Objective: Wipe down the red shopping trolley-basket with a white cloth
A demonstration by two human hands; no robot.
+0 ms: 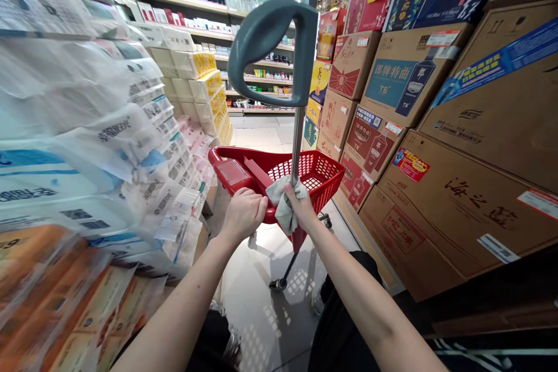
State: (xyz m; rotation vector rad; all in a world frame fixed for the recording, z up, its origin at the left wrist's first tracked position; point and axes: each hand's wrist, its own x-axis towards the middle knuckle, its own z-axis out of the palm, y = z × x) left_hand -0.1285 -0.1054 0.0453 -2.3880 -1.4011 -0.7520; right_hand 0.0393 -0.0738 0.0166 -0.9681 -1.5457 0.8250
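Store aisle (257, 139): left hand (243, 216) grips red cart (305, 177), right hand (299, 200) cloth-wrapped pole (297, 145).

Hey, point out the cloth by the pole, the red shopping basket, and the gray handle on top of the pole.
Gray cloth (281, 212), head view, on its hanging fold.
Red shopping basket (305, 173), head view, on its mesh side wall.
Gray pole handle (310, 52), head view, on its right-hand upright section.
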